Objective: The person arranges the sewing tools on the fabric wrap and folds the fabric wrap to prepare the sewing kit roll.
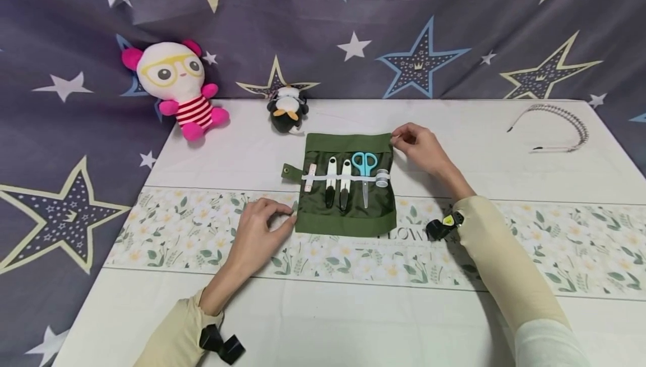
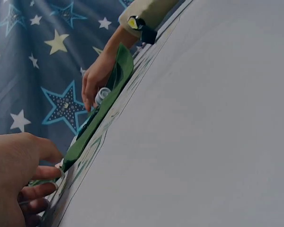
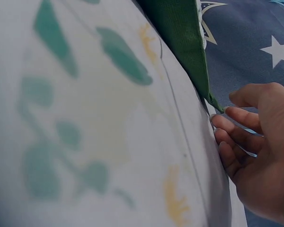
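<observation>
A dark green fabric tool roll lies unrolled on the table. A white elastic band across it holds a small pinkish strip, two white-and-black tools that look like snips, blue-handled scissors and a small white spool-like roll. My left hand has its thumb and fingertips at the roll's near left corner, seemingly pinching it. At the far right corner, my right hand pinches the fabric edge between thumb and finger. The right wrist view shows that green corner at the fingertips.
A pink-and-white plush toy sits at the back left, with a small black-and-white plush beside it. A headband lies at the back right. A snap tab sticks out left of the roll. A star-printed curtain hangs behind.
</observation>
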`<state>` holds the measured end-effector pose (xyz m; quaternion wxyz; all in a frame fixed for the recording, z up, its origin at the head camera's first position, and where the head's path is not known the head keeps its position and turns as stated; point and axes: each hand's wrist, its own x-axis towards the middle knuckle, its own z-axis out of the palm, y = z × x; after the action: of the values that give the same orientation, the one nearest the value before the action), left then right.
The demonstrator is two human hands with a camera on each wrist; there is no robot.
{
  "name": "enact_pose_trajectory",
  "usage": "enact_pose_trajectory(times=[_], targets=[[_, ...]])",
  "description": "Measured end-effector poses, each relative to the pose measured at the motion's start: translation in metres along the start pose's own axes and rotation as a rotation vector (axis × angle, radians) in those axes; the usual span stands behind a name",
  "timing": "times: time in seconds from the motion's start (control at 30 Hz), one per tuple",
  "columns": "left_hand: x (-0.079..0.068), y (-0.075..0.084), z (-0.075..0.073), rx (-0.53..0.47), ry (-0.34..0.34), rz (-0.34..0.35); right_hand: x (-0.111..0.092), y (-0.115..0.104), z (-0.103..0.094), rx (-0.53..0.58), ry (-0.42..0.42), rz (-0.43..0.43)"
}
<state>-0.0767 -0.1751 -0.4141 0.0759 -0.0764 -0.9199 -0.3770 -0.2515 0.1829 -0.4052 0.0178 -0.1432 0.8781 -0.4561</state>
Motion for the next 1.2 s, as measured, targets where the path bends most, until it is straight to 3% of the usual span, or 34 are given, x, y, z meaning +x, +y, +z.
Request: enact_pose_trajectory(times=[0.33,0.67,1.2], targets=[[-0.006,0.004,0.002,-0.049,-0.032,-0.019,0.004,-0.002,-0.002,-0.020,-0.011,0.031],[-0.008,0.008,0.006,-0.037,-0.044,-0.076,0.013,-0.002,-0.001,-0.050,-0.025,0.040],[-0.009,0.006,0.007,-0.030,-0.039,-0.053,0.015,-0.004,0.007,-0.058,0.001,0.012]])
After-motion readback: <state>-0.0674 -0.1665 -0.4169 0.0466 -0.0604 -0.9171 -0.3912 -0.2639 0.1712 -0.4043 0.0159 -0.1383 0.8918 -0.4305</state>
